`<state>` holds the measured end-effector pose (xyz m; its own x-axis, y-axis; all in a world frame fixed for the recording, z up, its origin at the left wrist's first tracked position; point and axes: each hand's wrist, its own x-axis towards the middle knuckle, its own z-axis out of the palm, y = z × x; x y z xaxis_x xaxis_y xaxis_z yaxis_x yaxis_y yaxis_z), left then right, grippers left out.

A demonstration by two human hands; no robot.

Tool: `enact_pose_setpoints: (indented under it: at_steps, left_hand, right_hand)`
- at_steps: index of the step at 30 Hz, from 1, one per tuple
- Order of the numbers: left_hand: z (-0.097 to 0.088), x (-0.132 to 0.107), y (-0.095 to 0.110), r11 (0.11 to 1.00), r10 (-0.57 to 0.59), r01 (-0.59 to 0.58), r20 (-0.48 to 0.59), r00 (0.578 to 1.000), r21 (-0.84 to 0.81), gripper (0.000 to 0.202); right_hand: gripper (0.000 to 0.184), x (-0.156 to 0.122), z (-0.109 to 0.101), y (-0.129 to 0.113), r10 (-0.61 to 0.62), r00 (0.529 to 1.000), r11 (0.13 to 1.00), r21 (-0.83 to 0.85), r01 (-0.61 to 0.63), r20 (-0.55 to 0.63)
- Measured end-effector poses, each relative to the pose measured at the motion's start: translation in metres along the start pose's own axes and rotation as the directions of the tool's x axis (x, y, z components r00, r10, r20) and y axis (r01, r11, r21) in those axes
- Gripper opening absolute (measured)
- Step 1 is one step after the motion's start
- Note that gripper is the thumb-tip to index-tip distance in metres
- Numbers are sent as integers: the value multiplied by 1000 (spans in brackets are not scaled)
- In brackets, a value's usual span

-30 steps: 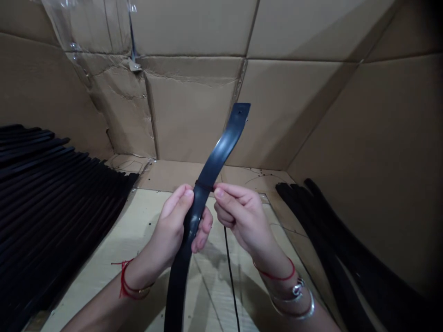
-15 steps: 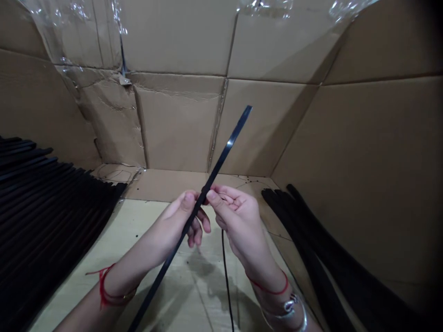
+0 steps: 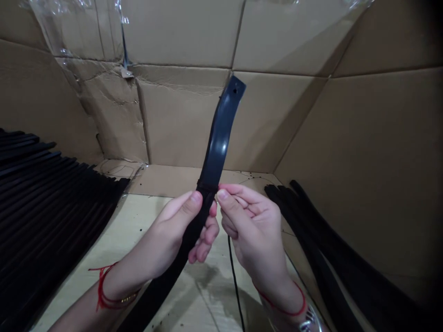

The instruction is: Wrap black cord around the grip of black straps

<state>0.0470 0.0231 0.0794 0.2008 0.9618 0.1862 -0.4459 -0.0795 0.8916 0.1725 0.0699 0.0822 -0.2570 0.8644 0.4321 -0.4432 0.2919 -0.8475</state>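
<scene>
A flat black strap (image 3: 218,147) rises almost upright from my hands, with its tip curved and pierced by a small hole. My left hand (image 3: 176,230) is shut around the strap's lower part. A thin black cord (image 3: 206,186) is wrapped around the strap just above that grip. My right hand (image 3: 251,230) sits beside the strap, with thumb and fingers pinched together at the cord. A loose length of the cord (image 3: 235,286) hangs below that hand. The strap's lower end runs down past the bottom of the view.
A dense row of black straps (image 3: 51,207) lies at the left, and more straps (image 3: 321,240) lie at the right. Beneath my hands is a pale board (image 3: 128,230). Cardboard walls (image 3: 183,124) rise ahead, with clear plastic film (image 3: 69,27) at upper left.
The strap has turned from edge-on to show its flat face, and its tip has risen. Both hands have moved slightly apart and lower in the view.
</scene>
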Motion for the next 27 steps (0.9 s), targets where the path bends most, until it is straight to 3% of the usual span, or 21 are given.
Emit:
enact_pose_setpoints:
  at_steps: [2,4,7,9,10,12,14,15,16,19,22,24,27]
  left_hand:
    - [-2,0,-2,995,-4,12,77,997,-101,36]
    - [-6,2,-5,969,-18,70,214,977,-237,41]
    - [-15,9,-10,884,-49,260,476,878,-388,49]
    - [-20,14,-12,860,-137,375,550,824,-347,54]
    - [-21,15,-12,877,-205,392,521,829,-278,55]
    - [-19,14,-11,953,-267,298,309,913,-59,57]
    - [-13,10,-11,955,-106,97,18,994,282,51]
    - [-9,8,-11,890,45,3,-94,995,455,46]
    - [-6,5,-11,794,191,-53,-165,968,606,41]
    - [1,0,-14,501,443,-55,-201,874,864,23]
    - [0,0,-14,318,510,-41,-135,850,947,20]
    - [-2,0,-13,305,525,-42,-131,841,951,23]
    - [-2,-2,-9,501,442,-76,-180,879,862,33]
  right_hand:
    - [8,1,0,2,6,999,998,64,-8,35]
    - [12,4,-4,3,79,988,988,122,-96,133]
    - [23,12,-12,4,233,917,951,121,-285,325]
    - [30,17,-16,4,271,890,942,91,-324,368]
    - [32,19,-17,5,271,894,946,72,-315,358]
    - [32,21,-16,5,262,921,958,34,-284,289]
    - [29,19,-12,6,269,941,962,-1,-274,208]
    - [28,17,-9,6,271,946,962,-5,-274,179]
    - [27,15,-7,6,271,949,962,-6,-274,158]
    - [24,9,-1,5,236,965,971,-3,-237,118]
    - [20,5,2,4,204,973,979,-2,-205,107]
    - [19,4,4,4,189,977,982,11,-191,103]
    - [19,3,7,4,129,987,991,16,-131,93]
